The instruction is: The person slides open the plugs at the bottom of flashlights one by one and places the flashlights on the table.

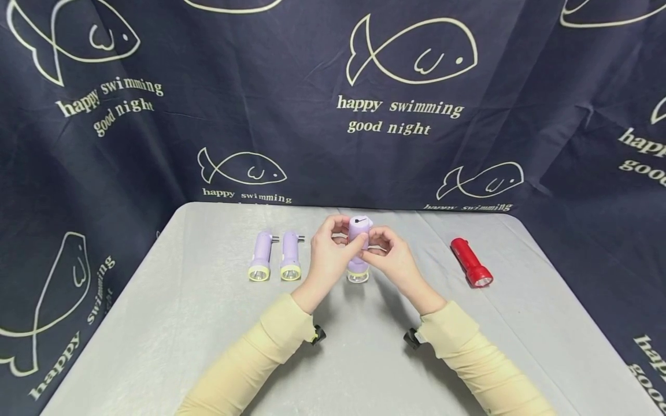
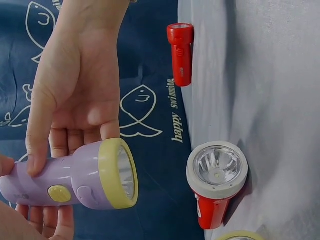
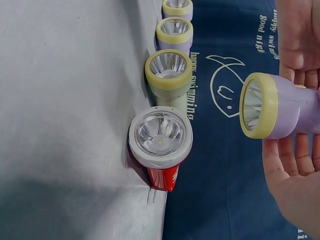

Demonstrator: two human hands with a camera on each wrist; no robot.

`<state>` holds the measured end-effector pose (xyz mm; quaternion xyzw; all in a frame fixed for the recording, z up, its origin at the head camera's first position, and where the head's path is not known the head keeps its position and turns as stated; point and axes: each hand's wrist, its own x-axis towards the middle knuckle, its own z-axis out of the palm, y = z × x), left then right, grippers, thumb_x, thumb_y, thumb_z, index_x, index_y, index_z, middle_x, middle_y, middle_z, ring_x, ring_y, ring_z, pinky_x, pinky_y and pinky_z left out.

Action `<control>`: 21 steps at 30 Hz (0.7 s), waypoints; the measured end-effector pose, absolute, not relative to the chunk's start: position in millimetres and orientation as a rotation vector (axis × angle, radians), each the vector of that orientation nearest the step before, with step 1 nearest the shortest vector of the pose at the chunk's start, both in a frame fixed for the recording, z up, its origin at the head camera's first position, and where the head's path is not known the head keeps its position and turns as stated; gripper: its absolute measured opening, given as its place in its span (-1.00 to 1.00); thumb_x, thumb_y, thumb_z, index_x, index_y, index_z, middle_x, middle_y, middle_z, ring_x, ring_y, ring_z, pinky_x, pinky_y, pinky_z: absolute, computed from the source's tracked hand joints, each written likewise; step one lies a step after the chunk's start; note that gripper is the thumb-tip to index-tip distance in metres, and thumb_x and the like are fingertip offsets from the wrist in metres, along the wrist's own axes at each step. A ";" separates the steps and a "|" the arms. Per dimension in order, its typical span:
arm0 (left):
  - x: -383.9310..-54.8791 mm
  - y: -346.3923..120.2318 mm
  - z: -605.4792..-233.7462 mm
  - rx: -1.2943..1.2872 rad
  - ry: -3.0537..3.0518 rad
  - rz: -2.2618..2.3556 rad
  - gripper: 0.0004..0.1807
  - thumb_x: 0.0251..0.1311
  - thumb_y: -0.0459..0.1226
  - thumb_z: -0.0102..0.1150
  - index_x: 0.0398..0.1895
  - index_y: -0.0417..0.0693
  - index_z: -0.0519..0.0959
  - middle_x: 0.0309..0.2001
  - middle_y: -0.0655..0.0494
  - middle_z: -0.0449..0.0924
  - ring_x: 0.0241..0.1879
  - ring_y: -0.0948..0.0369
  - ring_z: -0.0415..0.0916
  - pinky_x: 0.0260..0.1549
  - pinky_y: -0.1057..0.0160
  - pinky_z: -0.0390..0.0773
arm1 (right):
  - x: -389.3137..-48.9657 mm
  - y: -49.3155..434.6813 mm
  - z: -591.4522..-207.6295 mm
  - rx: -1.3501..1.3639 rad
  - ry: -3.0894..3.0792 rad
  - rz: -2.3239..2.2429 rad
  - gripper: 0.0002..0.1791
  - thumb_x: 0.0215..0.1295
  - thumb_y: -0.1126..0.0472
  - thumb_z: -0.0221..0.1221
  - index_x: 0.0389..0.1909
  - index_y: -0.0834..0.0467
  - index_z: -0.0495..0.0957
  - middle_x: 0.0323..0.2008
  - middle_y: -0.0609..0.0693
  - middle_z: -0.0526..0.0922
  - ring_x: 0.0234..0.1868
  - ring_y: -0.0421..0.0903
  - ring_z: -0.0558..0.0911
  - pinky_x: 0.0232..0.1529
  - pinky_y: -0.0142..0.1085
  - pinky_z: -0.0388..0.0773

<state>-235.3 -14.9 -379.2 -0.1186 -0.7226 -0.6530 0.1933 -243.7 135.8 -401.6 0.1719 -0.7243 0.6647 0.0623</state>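
Both hands hold a purple flashlight (image 1: 358,233) with a yellow rim above the middle of the table, its tail end up in the head view. My left hand (image 1: 330,252) grips it from the left, thumb across the body. From the other side, my right hand (image 1: 394,258) has its thumb and fingers on the body. In the left wrist view, a yellow button (image 2: 60,193) shows on the flashlight's side. Below the held flashlight lies a red flashlight with a white rim (image 3: 161,135), its metal prongs sticking out; the hands and purple flashlight mostly hide it from the head view.
Two purple flashlights (image 1: 261,254) with plug prongs lie side by side on the left of the grey table (image 1: 171,323). A pale green flashlight with a yellow rim (image 3: 169,70) lies beside the white-rimmed one. A smaller red flashlight (image 1: 470,263) is at the right. Dark printed cloth surrounds the table.
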 end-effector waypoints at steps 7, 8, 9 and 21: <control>-238.0 -21.5 -374.5 -0.359 -2.068 -1.813 -0.65 -0.05 -0.32 0.41 -0.16 -0.21 0.56 -0.28 -0.06 0.64 -0.25 0.15 0.58 -0.26 0.19 0.65 | -242.8 137.6 -396.9 0.593 -2.143 2.070 -0.56 -0.01 0.59 0.25 -0.07 0.37 0.37 -0.28 -0.08 0.56 -0.19 -0.24 0.57 -0.08 -0.32 0.61; -238.7 -22.7 -373.7 -0.369 -2.074 -1.811 -0.65 -0.05 -0.32 0.41 -0.16 -0.21 0.57 -0.28 -0.06 0.64 -0.25 0.16 0.59 -0.26 0.21 0.65 | -243.1 138.5 -396.3 0.603 -2.137 2.075 -0.55 0.00 0.59 0.24 -0.06 0.38 0.37 -0.27 -0.08 0.56 -0.18 -0.24 0.56 -0.09 -0.33 0.61; -239.2 -24.0 -372.6 -0.379 -2.080 -1.811 -0.65 -0.05 -0.32 0.41 -0.16 -0.21 0.57 -0.29 -0.06 0.65 -0.26 0.16 0.59 -0.26 0.24 0.65 | -243.5 139.2 -395.7 0.609 -2.136 2.076 -0.55 0.00 0.59 0.24 -0.05 0.38 0.37 -0.27 -0.08 0.55 -0.18 -0.24 0.56 -0.08 -0.34 0.60; -238.7 -35.0 -370.2 -0.588 -2.136 -1.956 -0.62 0.00 -0.40 0.36 -0.07 -0.27 0.55 -0.17 -0.14 0.62 -0.14 0.11 0.59 -0.15 0.31 0.63 | -243.3 147.0 -391.5 0.640 -2.195 2.057 -0.52 0.03 0.51 0.27 0.01 0.36 0.38 -0.18 -0.10 0.57 -0.11 -0.19 0.56 -0.06 -0.34 0.60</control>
